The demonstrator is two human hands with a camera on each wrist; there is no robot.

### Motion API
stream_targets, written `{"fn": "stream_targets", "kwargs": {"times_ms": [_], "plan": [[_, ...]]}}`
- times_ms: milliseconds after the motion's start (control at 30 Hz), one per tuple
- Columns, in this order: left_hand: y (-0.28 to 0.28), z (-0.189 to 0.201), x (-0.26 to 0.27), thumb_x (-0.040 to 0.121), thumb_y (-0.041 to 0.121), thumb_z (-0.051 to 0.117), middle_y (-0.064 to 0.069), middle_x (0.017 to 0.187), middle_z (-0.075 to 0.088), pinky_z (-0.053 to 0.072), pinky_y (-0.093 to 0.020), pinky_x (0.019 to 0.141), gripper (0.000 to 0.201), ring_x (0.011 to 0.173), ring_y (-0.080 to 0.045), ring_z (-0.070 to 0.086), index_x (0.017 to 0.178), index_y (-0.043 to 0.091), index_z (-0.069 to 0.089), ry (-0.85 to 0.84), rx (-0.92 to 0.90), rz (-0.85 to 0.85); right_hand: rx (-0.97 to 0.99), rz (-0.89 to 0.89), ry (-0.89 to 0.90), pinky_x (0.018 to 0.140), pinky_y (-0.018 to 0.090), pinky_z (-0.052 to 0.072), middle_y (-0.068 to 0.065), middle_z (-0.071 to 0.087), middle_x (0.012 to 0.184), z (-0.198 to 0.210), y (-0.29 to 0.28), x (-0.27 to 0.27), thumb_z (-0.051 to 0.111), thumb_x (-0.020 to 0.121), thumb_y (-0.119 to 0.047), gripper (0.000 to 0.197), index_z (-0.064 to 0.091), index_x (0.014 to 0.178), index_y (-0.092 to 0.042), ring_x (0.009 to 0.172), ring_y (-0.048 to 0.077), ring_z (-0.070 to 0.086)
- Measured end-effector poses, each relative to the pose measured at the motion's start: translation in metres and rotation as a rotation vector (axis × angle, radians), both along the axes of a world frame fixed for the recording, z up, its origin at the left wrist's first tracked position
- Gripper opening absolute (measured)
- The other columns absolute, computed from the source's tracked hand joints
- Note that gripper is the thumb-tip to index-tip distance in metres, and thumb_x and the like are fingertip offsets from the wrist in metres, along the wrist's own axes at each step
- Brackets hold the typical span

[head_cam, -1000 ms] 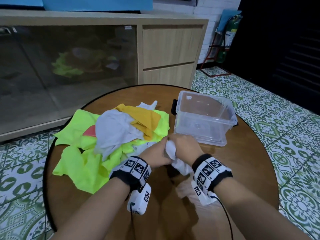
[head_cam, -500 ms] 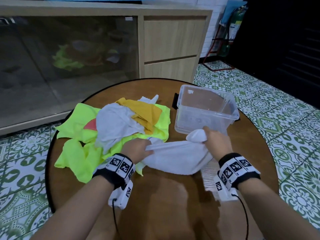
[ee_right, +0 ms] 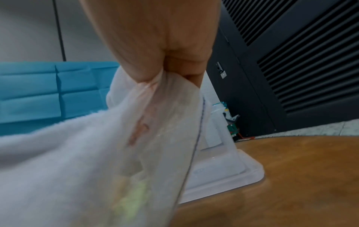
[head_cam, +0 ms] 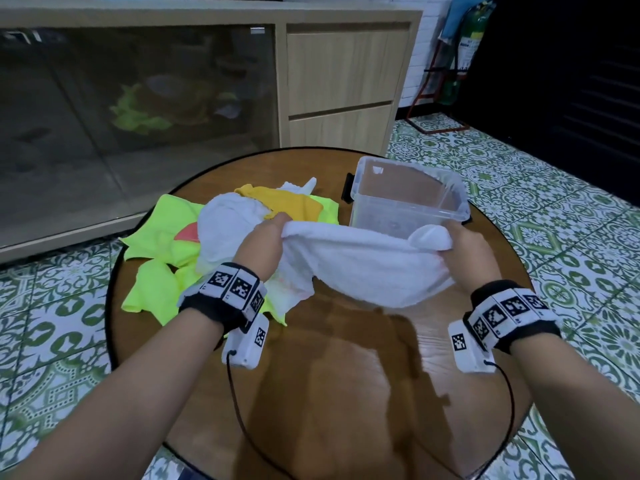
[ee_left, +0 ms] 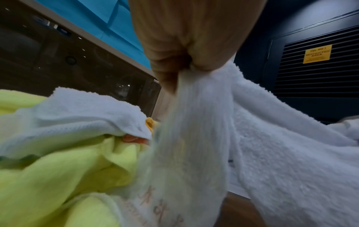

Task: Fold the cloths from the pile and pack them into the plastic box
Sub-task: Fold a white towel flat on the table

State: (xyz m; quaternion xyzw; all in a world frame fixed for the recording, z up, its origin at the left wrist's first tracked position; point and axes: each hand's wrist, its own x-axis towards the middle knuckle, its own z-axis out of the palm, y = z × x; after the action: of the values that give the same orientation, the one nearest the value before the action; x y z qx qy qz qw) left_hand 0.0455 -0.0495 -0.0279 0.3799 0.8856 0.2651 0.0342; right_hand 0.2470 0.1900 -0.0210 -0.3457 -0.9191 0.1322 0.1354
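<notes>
A white towel [head_cam: 367, 268] hangs stretched between my two hands above the round wooden table [head_cam: 346, 393]. My left hand [head_cam: 266, 240] pinches its left corner, and my right hand [head_cam: 460, 247] pinches its right corner in front of the box. The left wrist view shows the left hand [ee_left: 184, 61] bunched round the white towel [ee_left: 272, 145]. The right wrist view shows the right hand [ee_right: 170, 66] clamped on the white towel [ee_right: 77, 153]. The pile of cloths [head_cam: 194, 237], neon yellow, white and orange, lies at the table's left. The clear plastic box [head_cam: 408, 199] stands empty behind the towel.
A wooden cabinet [head_cam: 339, 84] with a dark glass front stands beyond the table. Green patterned floor tiles [head_cam: 561, 216] surround it. A fire extinguisher on a red stand [head_cam: 460, 64] is at the far right. A small black object [head_cam: 347, 188] sits left of the box.
My hands started close together on the bunched towel, then moved apart and up. The towel now hangs spread wide between them, higher off the table.
</notes>
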Motion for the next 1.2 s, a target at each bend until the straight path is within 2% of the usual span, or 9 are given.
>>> {"fn": "stream_targets", "kwargs": {"times_ms": [233, 367, 567, 667, 733, 800, 933, 1133, 1200], "plan": [[-0.005, 0.017, 0.029, 0.093, 0.024, 0.04, -0.006, 0.104, 0.061, 0.037, -0.03, 0.065, 0.031, 0.089, -0.028, 0.058, 0.123, 0.015, 0.044, 0.099, -0.088, 0.095, -0.003, 0.006, 0.031, 0.064, 0.031, 0.034, 0.018, 0.063, 0.094, 0.017, -0.028, 0.001, 0.04, 0.095, -0.013, 0.023, 0.05, 0.115, -0.011, 0.088, 0.034, 0.061], [-0.021, 0.035, 0.043, 0.085, 0.008, 0.044, -0.01, 0.114, 0.054, 0.041, -0.035, 0.07, 0.039, 0.096, -0.031, 0.055, 0.124, 0.013, 0.041, 0.075, -0.116, 0.084, -0.03, -0.077, 0.056, 0.064, 0.032, 0.032, 0.01, 0.054, 0.085, 0.031, -0.042, 0.013, 0.031, 0.099, -0.046, 0.043, 0.049, 0.114, -0.01, 0.076, 0.028, 0.05], [-0.038, 0.079, 0.057, 0.084, -0.002, 0.038, -0.009, 0.112, 0.056, 0.036, -0.036, 0.074, 0.035, 0.101, -0.032, 0.053, 0.113, 0.016, 0.048, 0.22, 0.167, 0.154, 0.012, -0.181, 0.146, 0.071, 0.037, 0.038, 0.023, 0.06, 0.104, 0.054, -0.038, 0.027, 0.042, 0.095, -0.026, 0.03, 0.046, 0.115, -0.004, 0.093, 0.037, 0.058], [-0.029, 0.096, 0.049, 0.085, 0.003, 0.039, -0.011, 0.106, 0.061, 0.035, -0.033, 0.072, 0.034, 0.099, -0.033, 0.055, 0.111, 0.02, 0.05, 0.248, 0.054, 0.129, 0.035, -0.199, 0.088, 0.071, 0.035, 0.037, 0.02, 0.061, 0.102, 0.059, -0.035, 0.024, 0.045, 0.094, -0.034, 0.038, 0.047, 0.118, -0.004, 0.094, 0.035, 0.059], [-0.02, 0.084, 0.037, 0.092, 0.024, 0.041, -0.01, 0.108, 0.061, 0.038, -0.034, 0.076, 0.023, 0.1, -0.031, 0.057, 0.111, 0.022, 0.053, 0.214, -0.139, 0.12, 0.003, -0.199, 0.006, 0.071, 0.035, 0.041, 0.019, 0.062, 0.105, 0.048, -0.031, 0.02, 0.045, 0.093, -0.045, 0.051, 0.042, 0.126, -0.006, 0.094, 0.034, 0.06], [-0.013, 0.055, 0.024, 0.091, 0.057, 0.034, -0.008, 0.106, 0.06, 0.04, -0.033, 0.078, 0.044, 0.099, -0.029, 0.057, 0.108, 0.023, 0.056, 0.222, -0.353, 0.16, -0.09, -0.218, -0.108, 0.083, 0.039, 0.045, 0.019, 0.056, 0.12, 0.023, -0.028, 0.017, 0.046, 0.09, -0.052, 0.067, 0.029, 0.139, -0.01, 0.107, 0.035, 0.057], [-0.015, -0.013, 0.007, 0.093, 0.006, 0.043, -0.016, 0.132, 0.05, 0.042, -0.038, 0.093, 0.04, 0.118, -0.033, 0.051, 0.134, 0.009, 0.043, 0.064, -0.556, 0.027, -0.095, -0.2, -0.402, 0.106, 0.046, 0.027, 0.017, 0.027, 0.147, -0.039, -0.034, 0.018, 0.048, 0.089, -0.053, 0.081, 0.008, 0.149, -0.017, 0.134, 0.035, 0.029], [-0.013, -0.072, -0.001, 0.098, 0.011, 0.034, -0.01, 0.135, 0.047, 0.043, -0.034, 0.088, 0.046, 0.116, -0.025, 0.053, 0.143, 0.018, 0.028, 0.088, -0.581, -0.09, -0.078, 0.409, -0.678, 0.118, 0.04, 0.01, 0.007, -0.007, 0.159, -0.096, -0.058, -0.02, 0.01, 0.093, -0.06, 0.073, -0.003, 0.151, -0.018, 0.146, 0.027, 0.001], [-0.007, -0.083, -0.001, 0.099, 0.015, 0.033, -0.009, 0.13, 0.051, 0.043, -0.035, 0.083, 0.039, 0.111, -0.027, 0.055, 0.138, 0.016, 0.032, 0.09, -0.558, -0.095, -0.082, 0.506, -0.659, 0.118, 0.04, 0.003, 0.007, -0.013, 0.158, -0.102, -0.075, -0.037, -0.015, 0.07, -0.073, 0.098, -0.006, 0.151, -0.019, 0.147, 0.027, -0.006]]}}
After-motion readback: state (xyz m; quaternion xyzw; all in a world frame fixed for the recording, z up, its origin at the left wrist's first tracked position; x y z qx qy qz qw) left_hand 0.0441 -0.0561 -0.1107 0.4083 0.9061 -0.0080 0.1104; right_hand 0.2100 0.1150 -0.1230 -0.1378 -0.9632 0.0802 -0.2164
